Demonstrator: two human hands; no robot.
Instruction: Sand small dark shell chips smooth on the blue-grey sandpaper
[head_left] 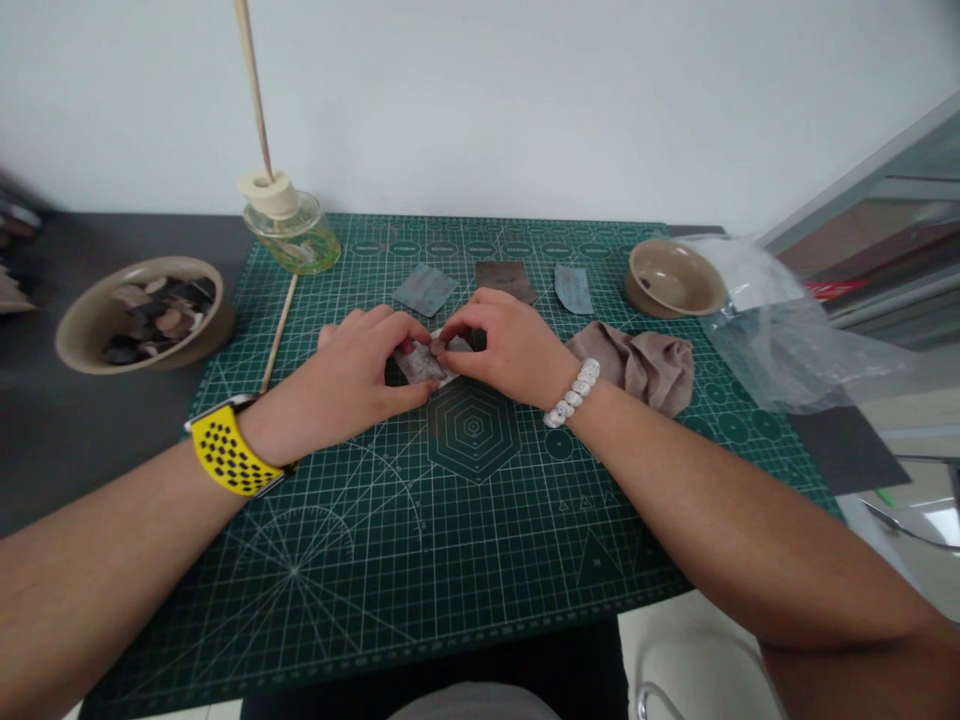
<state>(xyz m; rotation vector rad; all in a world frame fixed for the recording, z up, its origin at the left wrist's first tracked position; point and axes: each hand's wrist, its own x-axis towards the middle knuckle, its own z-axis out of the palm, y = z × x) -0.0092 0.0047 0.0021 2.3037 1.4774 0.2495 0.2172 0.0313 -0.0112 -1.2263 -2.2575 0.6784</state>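
Your left hand [352, 372] lies low on the mat [472, 520], fingers curled and close together. Thumb and fingertips clamp a small grey sheet [420, 364] flat against the mat.

Your right hand [504, 345] meets it from the other side, fingers bunched. Thumb and forefinger pinch a small dark chip [437, 347] down on the sheet's upper edge. The chip is mostly hidden, so you can't tell its shape.

Sheet and chip sit mid-mat, between your two hands, just above the printed hexagon [472, 428].

There is a yellow band [225, 452] on your left wrist and a white bead bracelet [574, 393] on your right.

- Three more grey sheets [425, 288] lie in a row just beyond your hands.
- A tan cloth [646, 365] is crumpled beside your right wrist, touching it or nearly.
- A bowl [636, 290] stands at the mat's far right corner, nothing showing inside. A clear bag [780, 330] lies against it.
- A second bowl [79, 325] sits off the mat to the left, holding mixed dark and pale chips.
- A glass bottle [294, 235] stands at the far left corner with a reed upright in it.
- A stick [279, 332] lies on the mat below the bottle.
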